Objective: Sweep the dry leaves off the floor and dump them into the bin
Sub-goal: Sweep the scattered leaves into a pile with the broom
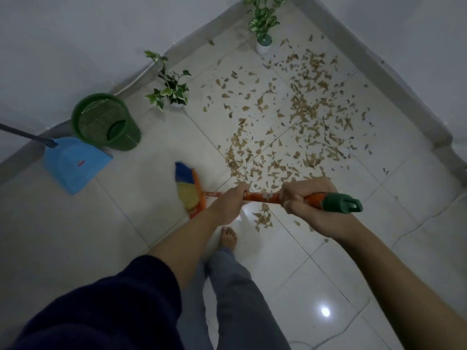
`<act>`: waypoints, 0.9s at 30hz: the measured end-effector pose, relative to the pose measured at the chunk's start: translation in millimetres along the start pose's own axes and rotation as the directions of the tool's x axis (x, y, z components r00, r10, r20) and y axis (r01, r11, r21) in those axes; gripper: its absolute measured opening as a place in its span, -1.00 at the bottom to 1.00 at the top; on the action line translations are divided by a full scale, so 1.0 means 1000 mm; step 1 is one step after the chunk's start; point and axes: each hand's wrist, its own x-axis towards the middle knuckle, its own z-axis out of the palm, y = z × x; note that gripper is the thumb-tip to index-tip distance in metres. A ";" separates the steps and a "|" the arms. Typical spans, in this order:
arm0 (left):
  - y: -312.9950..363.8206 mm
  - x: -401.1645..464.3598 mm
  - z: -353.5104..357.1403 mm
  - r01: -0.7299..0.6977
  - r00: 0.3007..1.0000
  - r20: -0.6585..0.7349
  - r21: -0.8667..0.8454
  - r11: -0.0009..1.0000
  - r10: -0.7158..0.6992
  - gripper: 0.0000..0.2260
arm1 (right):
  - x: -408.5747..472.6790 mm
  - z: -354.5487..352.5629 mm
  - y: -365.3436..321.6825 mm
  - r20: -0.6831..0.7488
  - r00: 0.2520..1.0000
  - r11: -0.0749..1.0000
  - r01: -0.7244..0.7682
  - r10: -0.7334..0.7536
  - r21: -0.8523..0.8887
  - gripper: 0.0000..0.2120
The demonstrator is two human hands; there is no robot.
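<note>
Our left hand [228,202] and right hand [302,198] both curl tight around the orange broom handle [262,197], its bristles [187,190] left of the dry leaves [290,117]; a hard stroke could scatter them under the ivy pot [174,103], away from dustpan [73,164] and green bin [106,121]

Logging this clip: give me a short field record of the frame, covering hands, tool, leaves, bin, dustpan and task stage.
left hand: grips broom handle mid-shaft
right hand: grips handle near its green cap
broom: bristle head on floor, left of the leaves
dry leaves: scattered over tiles, not yet piled
bin: green, upright, by wall
dustpan: blue, on floor beside bin
stage: sweeping, nothing dumped
</note>
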 end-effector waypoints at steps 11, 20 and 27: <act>0.087 0.038 0.000 -0.126 0.992 0.021 -0.032 0.991 0.127 -0.86 | -0.036 -0.039 -0.037 -0.174 0.980 0.990 0.078 -0.098 -0.120 -0.70; 0.114 -0.002 -0.046 -0.261 0.962 -0.135 -0.220 0.940 0.236 -0.99 | 0.002 -0.010 -0.058 -0.314 0.948 0.993 0.017 -0.054 -0.117 -0.67; 0.101 -0.050 -0.090 -0.346 0.921 -0.247 -0.162 0.924 0.301 -0.86 | 0.018 0.021 -0.070 -0.311 0.944 0.979 0.158 -0.110 0.131 -0.54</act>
